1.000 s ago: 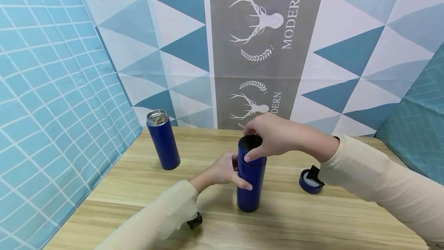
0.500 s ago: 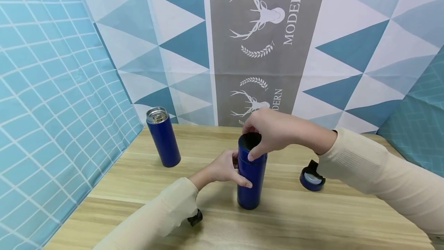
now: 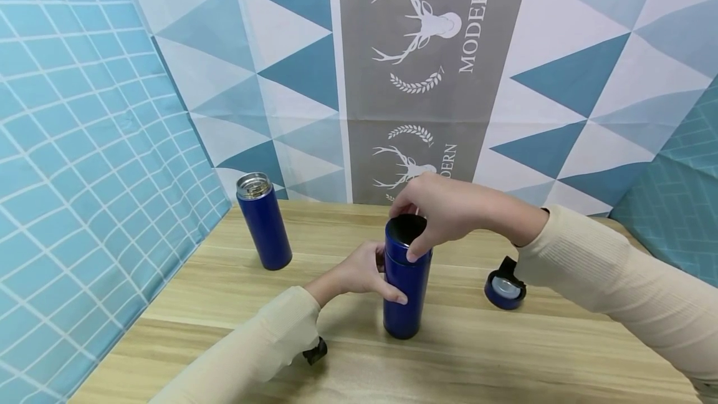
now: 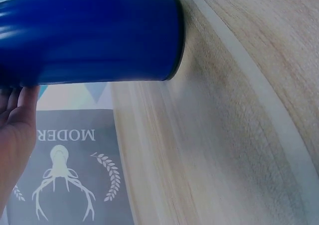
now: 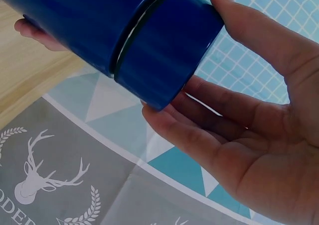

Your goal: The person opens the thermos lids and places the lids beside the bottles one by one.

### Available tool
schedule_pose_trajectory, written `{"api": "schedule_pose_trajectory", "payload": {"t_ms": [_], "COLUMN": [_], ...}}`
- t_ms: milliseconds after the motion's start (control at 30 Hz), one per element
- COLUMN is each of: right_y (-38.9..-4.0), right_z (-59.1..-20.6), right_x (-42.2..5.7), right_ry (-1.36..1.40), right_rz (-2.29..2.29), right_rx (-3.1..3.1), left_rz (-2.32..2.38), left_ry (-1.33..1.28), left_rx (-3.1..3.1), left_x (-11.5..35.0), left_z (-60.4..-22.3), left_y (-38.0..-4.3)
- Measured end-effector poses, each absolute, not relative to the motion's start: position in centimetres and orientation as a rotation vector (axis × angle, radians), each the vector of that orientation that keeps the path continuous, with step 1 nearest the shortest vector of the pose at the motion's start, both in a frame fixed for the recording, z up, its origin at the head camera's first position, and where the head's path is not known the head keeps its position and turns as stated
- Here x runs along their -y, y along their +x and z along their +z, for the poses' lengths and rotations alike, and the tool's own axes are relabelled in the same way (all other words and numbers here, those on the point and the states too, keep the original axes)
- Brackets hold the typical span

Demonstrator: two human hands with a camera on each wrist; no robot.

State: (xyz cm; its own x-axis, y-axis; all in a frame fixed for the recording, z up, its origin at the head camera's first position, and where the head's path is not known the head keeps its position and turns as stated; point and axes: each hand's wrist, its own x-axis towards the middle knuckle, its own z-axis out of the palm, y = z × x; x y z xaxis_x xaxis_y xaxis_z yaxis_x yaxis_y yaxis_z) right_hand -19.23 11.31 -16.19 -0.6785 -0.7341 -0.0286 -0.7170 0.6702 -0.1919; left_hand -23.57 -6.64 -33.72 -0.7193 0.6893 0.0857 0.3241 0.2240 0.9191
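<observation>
A dark blue vacuum flask (image 3: 402,320) stands upright on the table in the head view. My left hand (image 3: 364,272) grips its middle, thumb across the front. My right hand (image 3: 449,207) pinches the blue top section (image 3: 397,249), which has a dark hollow opening, thumb at the front and fingers at the far side. A thin dark seam parts this section from the body, plain in the right wrist view beside the right fingers (image 5: 189,135). In the left wrist view the flask's lower body (image 4: 99,36) hides part of the left hand (image 4: 17,118).
A second blue flask (image 3: 266,229) stands at the back left, its steel mouth uncovered. Right of the held flask lies a blue lid (image 3: 505,292) beneath the right forearm's cuff. A black piece (image 3: 315,351) shows beside the left sleeve. Patterned cloth (image 3: 297,67) hangs behind the table (image 3: 477,360).
My right thumb has slid a little to the right across the front of the top section. The left hand keeps its grip. The head view has tilted slightly.
</observation>
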Motion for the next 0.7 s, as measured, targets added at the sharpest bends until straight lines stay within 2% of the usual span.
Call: {"api": "schedule_pose_trajectory", "payload": {"t_ms": [700], "right_y": [-19.90], "right_z": [-15.89], "right_x": [-11.77], "right_ry": [-1.290], "right_rz": [-0.272], "right_rx": [-2.641], "left_rz": [1.484], "left_ry": [0.941], "left_rx": [-2.171], "left_x": [6.72], "left_z": [-33.66], "left_y": [-23.57]}}
